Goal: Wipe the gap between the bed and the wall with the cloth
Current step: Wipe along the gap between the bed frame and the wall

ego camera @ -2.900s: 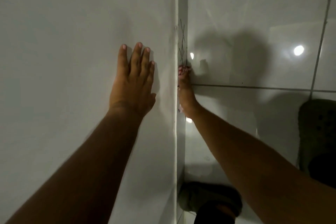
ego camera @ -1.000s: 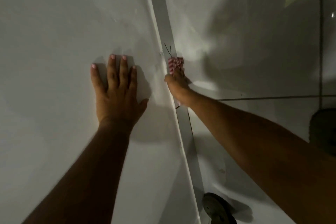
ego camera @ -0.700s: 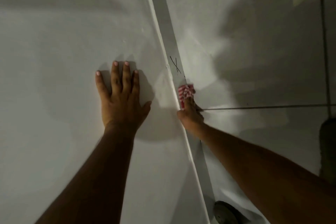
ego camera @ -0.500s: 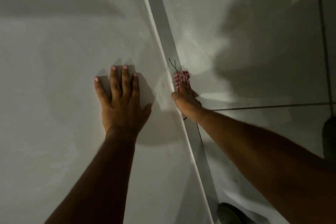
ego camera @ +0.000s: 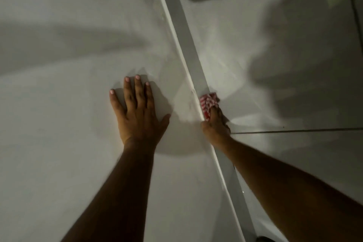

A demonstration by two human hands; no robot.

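White wall (ego camera: 59, 143) holds your flat, open, empty left hand (ego camera: 137, 116). Your right hand (ego camera: 215, 127) grips the red cloth (ego camera: 208, 102), pressed on the gray strip (ego camera: 188, 45). Push too hard and the cloth may bunch up or slip out.

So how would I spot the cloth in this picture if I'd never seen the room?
Find the pale strip that runs diagonally down the middle, between the plain white surface and the glossy tiles. Follow it down to the right hand pressed against it. The cloth is bunched at its fingertips, red-and-white patterned, the only colour among all that white.
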